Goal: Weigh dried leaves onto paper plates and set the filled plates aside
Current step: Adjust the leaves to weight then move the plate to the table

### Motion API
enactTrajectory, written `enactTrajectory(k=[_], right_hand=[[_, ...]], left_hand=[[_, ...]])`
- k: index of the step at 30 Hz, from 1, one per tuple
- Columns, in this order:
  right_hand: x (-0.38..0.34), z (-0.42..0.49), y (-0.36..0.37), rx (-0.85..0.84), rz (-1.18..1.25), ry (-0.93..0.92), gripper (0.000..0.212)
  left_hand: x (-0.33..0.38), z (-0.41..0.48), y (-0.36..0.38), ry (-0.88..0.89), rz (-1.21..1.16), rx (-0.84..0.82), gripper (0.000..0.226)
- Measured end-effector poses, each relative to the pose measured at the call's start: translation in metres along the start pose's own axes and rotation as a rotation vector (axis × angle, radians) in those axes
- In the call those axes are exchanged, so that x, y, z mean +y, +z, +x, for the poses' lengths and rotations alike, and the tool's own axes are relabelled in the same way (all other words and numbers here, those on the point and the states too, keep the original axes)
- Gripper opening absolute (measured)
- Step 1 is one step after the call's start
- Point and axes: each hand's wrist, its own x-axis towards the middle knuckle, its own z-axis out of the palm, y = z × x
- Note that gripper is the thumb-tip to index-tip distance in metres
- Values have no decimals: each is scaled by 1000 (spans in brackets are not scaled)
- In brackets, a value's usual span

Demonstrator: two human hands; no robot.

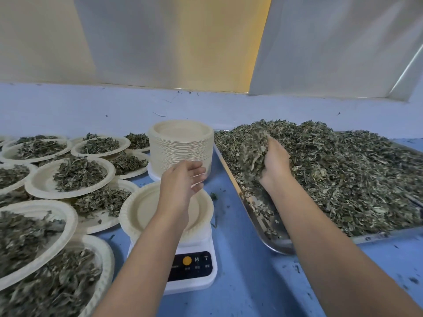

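An empty paper plate (137, 209) sits on the white digital scale (194, 266) at the centre front. My left hand (183, 181) hovers over that plate with relaxed fingers and holds nothing. My right hand (274, 163) grips a handful of dried leaves (254, 147), lifted just above the left end of the metal tray (270, 234). The tray holds a large heap of dried leaves (343, 175). A tall stack of empty paper plates (180, 145) stands behind the scale.
Several filled paper plates (71, 177) overlap across the left side of the blue table (251, 289). Leaf crumbs lie scattered on the table. A pale wall and white sheets rise behind.
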Motion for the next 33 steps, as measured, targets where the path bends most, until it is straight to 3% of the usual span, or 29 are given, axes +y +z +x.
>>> enactTrajectory(k=[3, 6, 9, 12, 16, 21, 23, 28, 33], right_hand=[[-9, -18, 32, -115, 202, 34, 19], [-3, -42, 65, -213, 234, 66, 21], [20, -63, 90, -258, 96, 21, 29], [43, -79, 102, -295, -95, -160, 17], [60, -84, 101, -452, -279, -399, 15], [62, -85, 95, -699, -424, -498, 20], [61, -85, 94, -735, -489, -525, 32], [63, -85, 92, -670, -568, -505, 60], [64, -85, 93, -691, -585, -445, 69]], left_hand=[[1, 0, -5, -102, -123, 3, 23], [5, 1, -13, -156, -234, 27, 27], [11, 4, -26, -120, -196, 124, 28], [16, 8, -43, -48, -112, 200, 36], [20, 12, -55, -88, -149, 116, 37], [20, 14, -55, -79, -240, -42, 41], [18, 18, -53, -72, -235, -14, 43], [13, 23, -52, -117, -197, 103, 21], [17, 26, -54, -151, -243, 42, 29]])
